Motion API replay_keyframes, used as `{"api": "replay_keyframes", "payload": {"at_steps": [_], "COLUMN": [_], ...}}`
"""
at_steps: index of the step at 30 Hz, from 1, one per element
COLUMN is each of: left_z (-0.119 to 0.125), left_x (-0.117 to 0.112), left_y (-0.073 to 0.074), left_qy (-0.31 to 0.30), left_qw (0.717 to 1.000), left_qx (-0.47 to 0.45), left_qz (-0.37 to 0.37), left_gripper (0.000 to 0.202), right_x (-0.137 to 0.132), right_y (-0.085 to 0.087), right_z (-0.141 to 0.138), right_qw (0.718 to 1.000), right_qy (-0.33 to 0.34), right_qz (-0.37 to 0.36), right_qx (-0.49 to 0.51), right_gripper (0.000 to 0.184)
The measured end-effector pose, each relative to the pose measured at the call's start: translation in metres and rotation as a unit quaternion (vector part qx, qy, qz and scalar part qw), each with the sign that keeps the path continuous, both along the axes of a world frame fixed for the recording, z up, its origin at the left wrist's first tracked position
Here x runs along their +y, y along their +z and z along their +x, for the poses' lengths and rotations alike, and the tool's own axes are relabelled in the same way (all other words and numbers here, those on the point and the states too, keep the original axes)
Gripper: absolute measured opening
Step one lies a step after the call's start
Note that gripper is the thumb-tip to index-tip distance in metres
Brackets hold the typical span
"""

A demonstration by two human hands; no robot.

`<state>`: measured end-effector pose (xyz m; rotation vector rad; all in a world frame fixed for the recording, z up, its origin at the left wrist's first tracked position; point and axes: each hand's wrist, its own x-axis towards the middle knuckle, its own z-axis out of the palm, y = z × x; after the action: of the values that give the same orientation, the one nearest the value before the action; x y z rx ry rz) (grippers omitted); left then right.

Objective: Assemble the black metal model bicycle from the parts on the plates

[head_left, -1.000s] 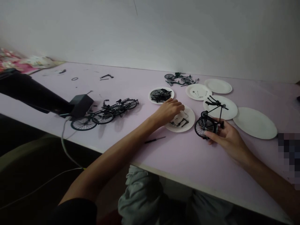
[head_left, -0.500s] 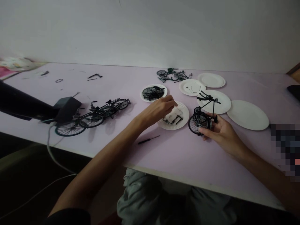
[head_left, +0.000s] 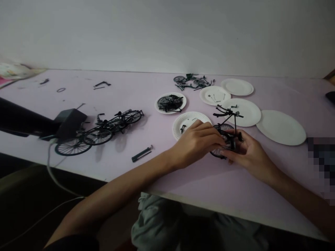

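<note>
My right hand point(head_left: 248, 153) clamps the miniature black bicycle point(head_left: 228, 130), its length running away from me; my left hand point(head_left: 195, 144) reaches its wheel point(head_left: 219, 152) from the left, grip unclear.

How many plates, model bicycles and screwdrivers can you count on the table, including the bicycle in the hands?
White plates: 6
Model bicycles beside the black box: 2
Model bicycle between the left hand and right hand: 1
Small screwdriver: 1
Total: 10
</note>
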<state>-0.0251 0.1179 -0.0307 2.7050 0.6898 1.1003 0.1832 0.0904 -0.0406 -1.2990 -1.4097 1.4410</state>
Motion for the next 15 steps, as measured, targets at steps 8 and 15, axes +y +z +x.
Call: {"api": "replay_keyframes", "payload": {"at_steps": [8, 15], "left_z": [-0.0003, 0.0005], "left_x": [0.0003, 0.0008], "left_y": [-0.0054, -0.0066], "left_qy": [0.014, 0.036], "left_qw": [0.999, 0.995], "left_qx": [0.041, 0.037], "left_qz": [-0.028, -0.085], "left_gripper": [0.016, 0.010], "right_x": [-0.0008, 0.0008], "right_y": [-0.0009, 0.0008], "right_z": [-0.0016, -0.0006], "right_qw": [1.000, 0.999], "right_qy": [-0.001, 0.002], "right_qz": [-0.011, -0.027], "right_qx": [-0.009, -0.019], "right_gripper": [0.067, 0.066]}}
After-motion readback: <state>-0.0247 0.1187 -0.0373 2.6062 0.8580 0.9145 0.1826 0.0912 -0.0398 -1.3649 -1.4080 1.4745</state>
